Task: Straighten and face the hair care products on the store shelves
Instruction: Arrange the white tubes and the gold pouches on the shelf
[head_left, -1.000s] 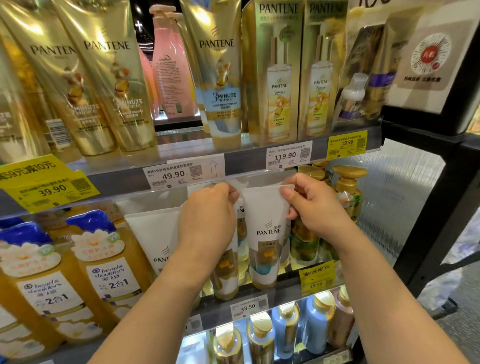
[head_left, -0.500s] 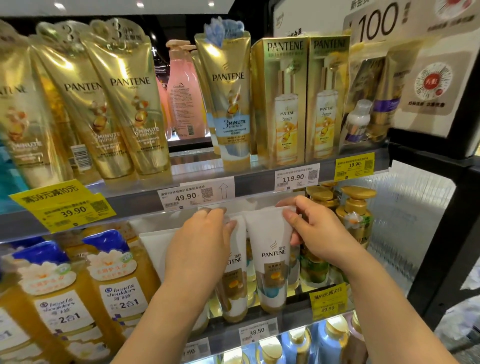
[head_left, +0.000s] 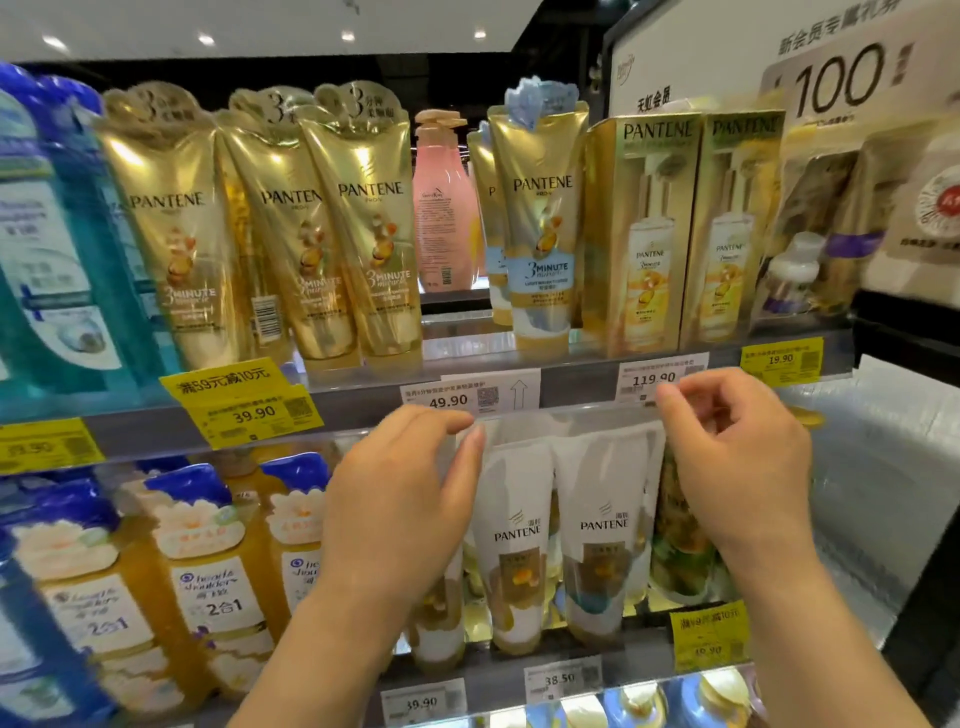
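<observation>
Head cam: both hands, left (head_left: 400, 499) and right (head_left: 737, 462), hover loose and empty by the faced white tubes (head_left: 561, 530), so I'd guess the gold tubes (head_left: 322, 234) need squaring next.

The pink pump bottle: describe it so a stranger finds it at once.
Look at the upper shelf, above the 49.90 price tag. Set back among the gold Pantene tubes stands the pink pump bottle, the only pink item, its back label facing out.
</observation>
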